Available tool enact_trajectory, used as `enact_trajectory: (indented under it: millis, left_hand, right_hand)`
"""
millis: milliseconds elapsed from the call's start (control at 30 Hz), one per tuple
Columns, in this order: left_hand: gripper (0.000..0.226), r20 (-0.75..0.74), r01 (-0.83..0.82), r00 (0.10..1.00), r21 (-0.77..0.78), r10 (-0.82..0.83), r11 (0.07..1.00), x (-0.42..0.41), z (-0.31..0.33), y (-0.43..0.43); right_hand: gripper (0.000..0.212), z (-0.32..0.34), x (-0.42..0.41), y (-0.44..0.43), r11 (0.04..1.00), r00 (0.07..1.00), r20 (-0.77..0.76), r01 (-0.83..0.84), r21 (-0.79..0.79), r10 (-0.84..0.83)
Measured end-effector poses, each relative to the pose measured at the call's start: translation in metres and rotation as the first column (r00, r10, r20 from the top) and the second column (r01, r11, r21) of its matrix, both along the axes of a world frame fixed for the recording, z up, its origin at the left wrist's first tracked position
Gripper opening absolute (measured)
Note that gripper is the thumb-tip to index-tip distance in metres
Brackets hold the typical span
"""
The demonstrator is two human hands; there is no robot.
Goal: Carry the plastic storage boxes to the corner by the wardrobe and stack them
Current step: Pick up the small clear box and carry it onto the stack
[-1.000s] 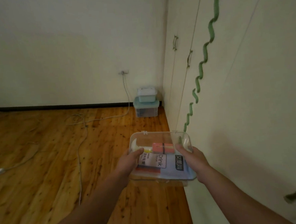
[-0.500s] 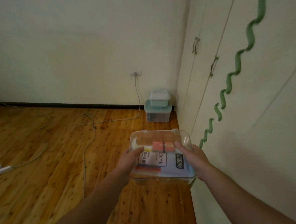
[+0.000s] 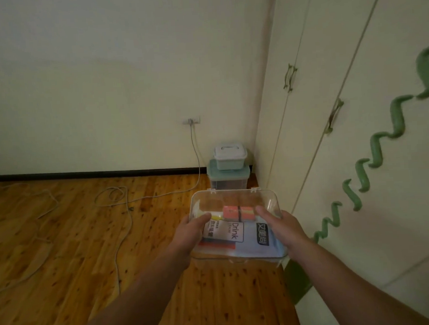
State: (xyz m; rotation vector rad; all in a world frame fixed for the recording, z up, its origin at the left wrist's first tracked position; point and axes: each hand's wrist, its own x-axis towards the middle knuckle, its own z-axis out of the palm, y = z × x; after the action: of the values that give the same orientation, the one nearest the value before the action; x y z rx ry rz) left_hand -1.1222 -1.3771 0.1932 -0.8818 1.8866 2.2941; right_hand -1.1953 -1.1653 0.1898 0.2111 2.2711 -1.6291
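Gripping clear lidded box [image 3: 237, 223] with left hand [image 3: 190, 236] and right hand [image 3: 285, 231] on opposite sides, thumbs curled over the lid, probably to keep contents level. Facing 2 boxes stacked in the corner, small handled box [image 3: 230, 156] atop teal-lidded tub [image 3: 228, 177], close beside wardrobe [image 3: 333, 155]. Open wooden floor [image 3: 63, 247] ahead; loose cable [image 3: 126, 218] left of the likely path.

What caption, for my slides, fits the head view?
Left hand and right hand hold clear plastic box facing stacked teal boxes by cream wardrobe.
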Motion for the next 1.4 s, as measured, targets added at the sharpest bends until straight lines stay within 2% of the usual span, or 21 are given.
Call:
enact_trajectory:
  millis: [300, 433, 833, 1033, 1267, 1400]
  left_hand:
    - [0.044, 0.029, -0.007, 1.0, -0.008, 0.008, 1.0, -0.08, -0.007, -0.019]
    - [0.041, 0.041, -0.051, 0.998, -0.03, 0.053, 0.998, -0.135, -0.006, -0.019]
    - [0.038, 0.038, -0.071, 0.997, -0.039, 0.073, 0.997, -0.261, -0.002, -0.023]
    - [0.04, 0.049, -0.085, 0.995, -0.034, 0.087, 0.996, -0.31, -0.007, -0.038]
    - [0.028, 0.035, -0.047, 0.998, -0.001, 0.047, 0.999, -0.388, -0.011, -0.071]
    - [0.034, 0.012, -0.021, 1.0, 0.004, 0.021, 1.0, -0.44, -0.011, -0.095]
  right_hand:
    - [0.048, -0.007, -0.084, -0.02, 1.0, 1.0, 0.014, 0.003, 0.01, -0.003]
    - [0.056, -0.01, -0.142, -0.025, 1.0, 1.0, 0.009, -0.013, -0.006, 0.013]
    - [0.044, -0.006, -0.286, -0.031, 0.996, 0.997, 0.003, -0.08, -0.04, 0.081]
    - [0.05, -0.008, -0.335, -0.046, 0.996, 0.997, 0.018, -0.075, -0.045, 0.076]
    - [0.06, -0.009, -0.404, -0.076, 0.997, 0.998, 0.021, -0.06, 0.045, 0.059]
    - [0.056, -0.003, -0.451, -0.098, 0.998, 1.0, 0.013, -0.014, 0.053, 0.013]
